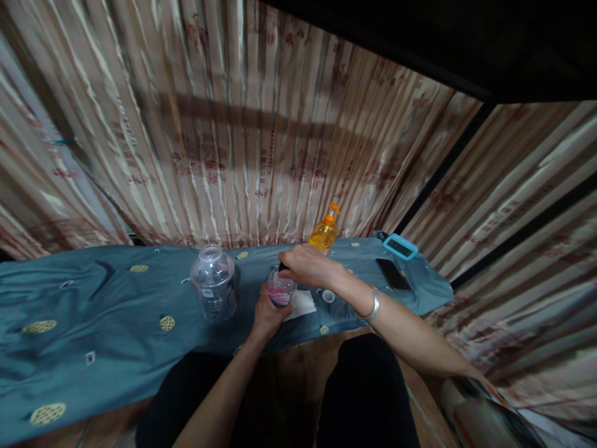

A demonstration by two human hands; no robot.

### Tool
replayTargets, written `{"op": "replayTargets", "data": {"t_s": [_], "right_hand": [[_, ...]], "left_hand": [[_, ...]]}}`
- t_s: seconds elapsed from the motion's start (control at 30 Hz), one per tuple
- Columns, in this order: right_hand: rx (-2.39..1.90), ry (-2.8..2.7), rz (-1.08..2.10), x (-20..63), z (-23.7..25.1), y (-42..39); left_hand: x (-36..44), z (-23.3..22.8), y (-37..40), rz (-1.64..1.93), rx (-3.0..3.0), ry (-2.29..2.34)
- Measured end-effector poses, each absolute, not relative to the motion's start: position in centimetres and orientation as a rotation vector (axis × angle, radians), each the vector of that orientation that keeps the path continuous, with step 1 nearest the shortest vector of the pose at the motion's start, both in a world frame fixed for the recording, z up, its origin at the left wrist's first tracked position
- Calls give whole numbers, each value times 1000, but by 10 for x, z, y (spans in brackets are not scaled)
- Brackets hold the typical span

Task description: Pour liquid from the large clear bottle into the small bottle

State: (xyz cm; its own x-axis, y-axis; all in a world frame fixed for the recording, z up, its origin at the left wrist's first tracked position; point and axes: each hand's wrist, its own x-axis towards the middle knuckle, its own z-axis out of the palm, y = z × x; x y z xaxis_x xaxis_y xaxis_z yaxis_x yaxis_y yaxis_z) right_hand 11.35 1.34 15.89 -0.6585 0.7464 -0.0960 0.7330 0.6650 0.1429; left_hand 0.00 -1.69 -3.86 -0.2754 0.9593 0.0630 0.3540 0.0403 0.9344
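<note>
**Two hands on one little bottle**

Knees in dark trousers (pixel 368 398) sit closest to the lens, tucked up against the blue cloth (pixel 93 311) that covers the table. Just past them, both hands meet on a small clear bottle (pixel 281 292) with something pink in the bottom. The left hand (pixel 268 317) is wrapped around its lower half, holding it upright on the cloth. The right hand (pixel 308 264) is closed over the top, on what looks like a dark cap, though I can't really see the cap itself. There's a silver bangle (pixel 373 306) on that wrist.

My guess at the step: twisting the top, one hand bracing while the other turns. Can't tell if it's going on or coming off. Either way the lower grip needs to stay firm so nothing tips.

Counting around the small bottle: one bigger clear jar (pixel 213 283) just to its left, one orange pump bottle (pixel 324 233) right behind it, one white paper (pixel 302 303) touching its right side, one small white cap (pixel 328 296) beyond that paper, one black phone (pixel 393 274) further right, and one blue-framed gadget (pixel 400 246) behind the phone.
</note>
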Motion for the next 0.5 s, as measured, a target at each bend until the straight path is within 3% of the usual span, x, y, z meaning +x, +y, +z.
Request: {"op": "replayTargets", "data": {"t_s": [0.27, 0.5], "right_hand": [[1075, 2783, 68, 115, 166, 14], [1191, 2708, 193, 106, 166, 15]], "left_hand": [[0, -36, -18, 1202, 1346, 1718], [1, -35, -17, 1212, 1312, 1716]]}}
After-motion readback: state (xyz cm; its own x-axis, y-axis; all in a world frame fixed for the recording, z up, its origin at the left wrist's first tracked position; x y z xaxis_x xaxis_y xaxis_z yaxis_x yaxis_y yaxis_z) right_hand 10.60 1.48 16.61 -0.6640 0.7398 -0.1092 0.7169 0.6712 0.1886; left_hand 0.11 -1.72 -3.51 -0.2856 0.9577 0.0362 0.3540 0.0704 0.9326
